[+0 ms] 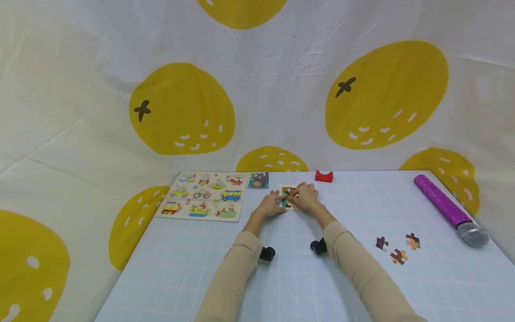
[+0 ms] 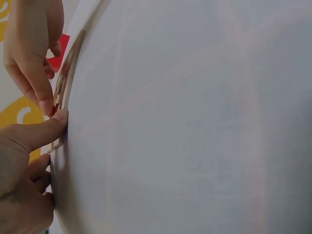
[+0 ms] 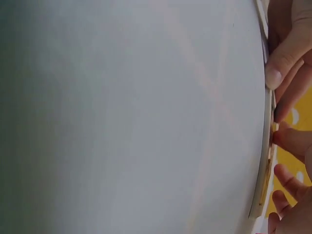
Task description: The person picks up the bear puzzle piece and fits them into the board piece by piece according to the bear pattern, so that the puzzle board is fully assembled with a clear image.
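A small jigsaw puzzle in a pale tray (image 1: 283, 208) lies flat on the table, with green and brown picture parts showing. At its left side, my left hand (image 1: 270, 204) reaches a finger onto the puzzle, and its thumb (image 2: 51, 129) touches the tray's near edge. From the right, my right hand (image 1: 306, 197) bends over the puzzle, thumb and finger together on a jigsaw piece mostly covered by the fingertips. Three loose jigsaw pieces lie to the right: a dark one (image 1: 381, 243), a brown one (image 1: 398, 256) and an orange-brown one (image 1: 412, 240).
A wooden vehicle peg board (image 1: 209, 202) is at the left. Beside it lies a square bear picture (image 1: 259, 180). Behind my right hand stands a red notched block (image 1: 324, 176). A purple glittery toy microphone (image 1: 444, 201) lies along the right edge. A fruit-print curtain (image 1: 281, 89) hangs behind.
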A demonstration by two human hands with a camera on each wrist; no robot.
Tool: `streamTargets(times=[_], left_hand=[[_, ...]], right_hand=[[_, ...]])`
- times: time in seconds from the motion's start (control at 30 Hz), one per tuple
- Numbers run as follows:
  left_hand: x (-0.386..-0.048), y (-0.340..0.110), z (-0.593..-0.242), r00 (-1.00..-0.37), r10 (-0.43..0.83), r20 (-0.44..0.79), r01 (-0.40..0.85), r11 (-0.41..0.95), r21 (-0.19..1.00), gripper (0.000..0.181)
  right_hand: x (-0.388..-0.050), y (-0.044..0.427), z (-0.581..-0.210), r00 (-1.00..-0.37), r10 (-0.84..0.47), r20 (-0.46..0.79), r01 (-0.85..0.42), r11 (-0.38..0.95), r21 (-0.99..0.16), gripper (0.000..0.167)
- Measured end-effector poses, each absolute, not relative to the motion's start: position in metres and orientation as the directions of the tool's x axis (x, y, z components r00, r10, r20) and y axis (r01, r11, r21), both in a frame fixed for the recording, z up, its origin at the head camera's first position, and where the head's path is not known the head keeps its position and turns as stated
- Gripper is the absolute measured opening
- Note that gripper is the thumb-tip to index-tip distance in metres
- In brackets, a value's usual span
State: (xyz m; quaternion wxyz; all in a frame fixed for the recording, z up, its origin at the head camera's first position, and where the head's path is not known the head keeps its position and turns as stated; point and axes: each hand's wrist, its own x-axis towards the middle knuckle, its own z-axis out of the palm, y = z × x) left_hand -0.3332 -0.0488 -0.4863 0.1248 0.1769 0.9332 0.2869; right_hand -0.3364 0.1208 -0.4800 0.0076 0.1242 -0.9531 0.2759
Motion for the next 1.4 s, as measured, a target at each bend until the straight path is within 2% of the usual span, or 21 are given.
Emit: streamTargets(times=[0.27, 0.43, 0.57, 0.97, 1.2, 1.4], left_hand=[[-0.332, -0.048, -0.488, -0.902, 0.402, -0.157, 0.254, 0.789, 0.560, 0.053], [-0.331, -0.046, -0.487, -0.896, 0.417, -0.152, 0.270, 0.784, 0.559, 0.052], [-0.331, -0.045, -0.486, -0.897, 0.419, -0.144, 0.278, 0.786, 0.553, 0.052], [-0.328, -0.046, -0.482, -0.904, 0.405, -0.140, 0.254, 0.769, 0.586, 0.052], [-0.327, -0.046, -0.482, -0.900, 0.419, -0.122, 0.276, 0.762, 0.586, 0.051], [-0.327, -0.047, -0.481, -0.899, 0.421, -0.118, 0.278, 0.758, 0.590, 0.051]], right_hand=[[-0.326, 0.132, -0.474, -0.950, -0.312, 0.010, -0.270, 0.804, -0.529, 0.029], [-0.321, 0.158, -0.472, -0.957, -0.287, 0.044, -0.240, 0.698, -0.675, 0.032], [-0.313, 0.189, -0.460, -0.967, -0.253, 0.023, -0.189, 0.657, -0.730, 0.033], [-0.254, 0.314, -0.432, -0.979, -0.199, 0.030, -0.173, 0.754, -0.633, 0.043], [-0.211, 0.384, -0.437, -0.985, -0.118, -0.124, -0.023, 0.809, -0.587, 0.058], [-0.191, 0.418, -0.449, -0.965, -0.052, -0.257, 0.101, 0.833, -0.545, 0.067]])
